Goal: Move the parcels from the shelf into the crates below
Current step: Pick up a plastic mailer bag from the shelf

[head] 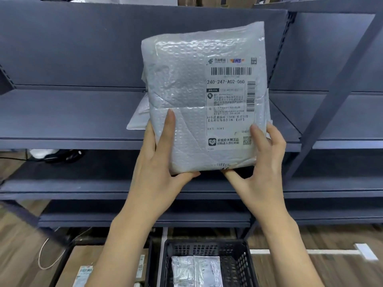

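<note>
Grey-blue metal shelving (pixel 72 114) fills the view ahead of us, with several bare boards stacked one below another and slotted uprights on the right. Low down, on a wood-patterned floor, stands a black slatted crate (pixel 238 264) with two silvery parcels (pixel 196 270) lying inside it.

We hold one parcel (pixel 199 96) upright in front of the middle shelf, its face turned toward us. It is a pale grey bubble-wrap mailer, glossy and puckered, with a fold line running across its middle. A white shipping label (pixel 229 102) covers its right half, carrying barcodes, an EMS logo, the code 240-247-A02-060, blocks of small print and a QR square near the bottom.

Our left hand (pixel 161 162) grips the parcel's lower left corner, one finger lying straight up the front and the thumb tucked under the bottom edge. Our right hand (pixel 263 162) clasps the lower right corner, a finger pressed on the label's edge and the thumb under the bottom.

Just behind the parcel, a flat pale envelope (pixel 137 119) lies on the shelf board, partly hidden. To the left of the crate sits a brown carton (pixel 87 264) bearing labelled packets.
</note>
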The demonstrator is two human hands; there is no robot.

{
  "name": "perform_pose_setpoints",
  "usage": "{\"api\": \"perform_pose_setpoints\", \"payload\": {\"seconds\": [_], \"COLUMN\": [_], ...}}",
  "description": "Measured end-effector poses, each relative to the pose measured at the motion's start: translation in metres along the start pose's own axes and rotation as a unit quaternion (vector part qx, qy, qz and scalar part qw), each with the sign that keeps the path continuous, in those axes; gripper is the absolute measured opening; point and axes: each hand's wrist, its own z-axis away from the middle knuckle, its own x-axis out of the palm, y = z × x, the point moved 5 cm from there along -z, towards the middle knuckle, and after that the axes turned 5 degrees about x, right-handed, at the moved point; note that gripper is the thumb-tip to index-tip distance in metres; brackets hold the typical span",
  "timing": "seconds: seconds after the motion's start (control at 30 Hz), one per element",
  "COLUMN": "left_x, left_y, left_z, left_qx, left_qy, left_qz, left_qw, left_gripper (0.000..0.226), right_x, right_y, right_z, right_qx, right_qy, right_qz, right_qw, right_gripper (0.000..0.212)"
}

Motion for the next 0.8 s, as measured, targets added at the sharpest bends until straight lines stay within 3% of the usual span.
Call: {"api": "perform_pose_setpoints", "payload": {"seconds": [0.33,0.8], "left_x": [-0.007,-0.002], "left_y": [-0.009,-0.017], "left_z": [0.003,0.007], "left_qx": [-0.017,-0.034], "left_qy": [0.027,0.039], "left_qz": [-0.155,-0.152], "left_qw": [0.987,0.987], "left_gripper": [0.113,0.109], "right_x": [0.007,0.019], "right_y": [-0.001,-0.004], "right_z": [0.002,0.001], "right_qx": [-0.014,-0.006], "right_qy": [-0.017,-0.026], "right_qz": [0.041,0.07], "right_qw": [0.999,0.997], "right_gripper": [0.081,0.082]}}
